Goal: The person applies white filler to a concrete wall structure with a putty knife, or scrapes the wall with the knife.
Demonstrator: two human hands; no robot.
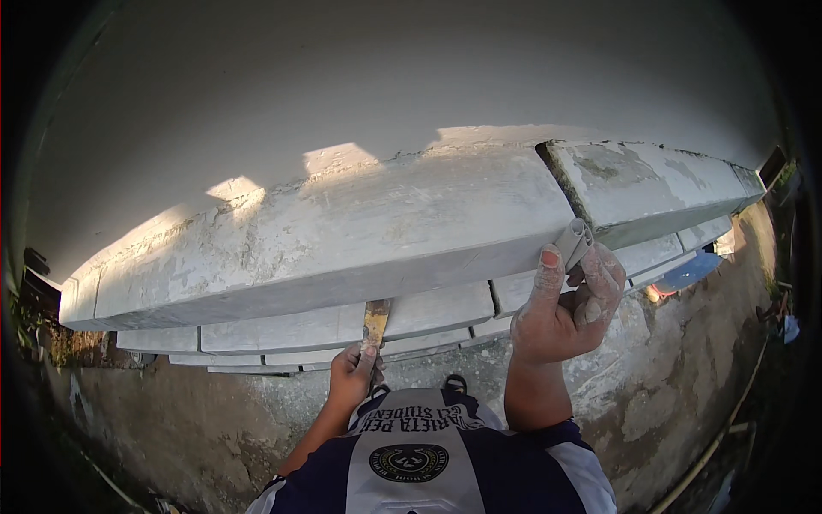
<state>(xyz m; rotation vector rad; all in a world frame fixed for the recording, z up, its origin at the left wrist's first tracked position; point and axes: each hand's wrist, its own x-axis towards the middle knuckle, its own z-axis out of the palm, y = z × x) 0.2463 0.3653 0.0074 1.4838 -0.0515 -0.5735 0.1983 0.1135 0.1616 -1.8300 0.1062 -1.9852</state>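
My left hand [353, 377] is closed around a putty knife [376, 319], its stained blade pointing up at the underside of a concrete ledge [385, 218]. Dusted with white powder, my right hand [569, 308] pinches a rolled grey sheet [575, 242] that looks like sandpaper. That roll is beside the ledge's lower front edge, close to a dark vertical gap [561, 182] between two ledge sections. I cannot tell whether it touches the ledge. Whitish filler coats much of the ledge, with rough patches towards its left end.
A pale wall [385, 77] rises behind the ledge. Further concrete ledges [282, 331] step down beneath it. Below lies a stained concrete floor [659, 377]. A blue round object [689, 272] sits at the right, and a long pole [728, 420] lies along the right edge.
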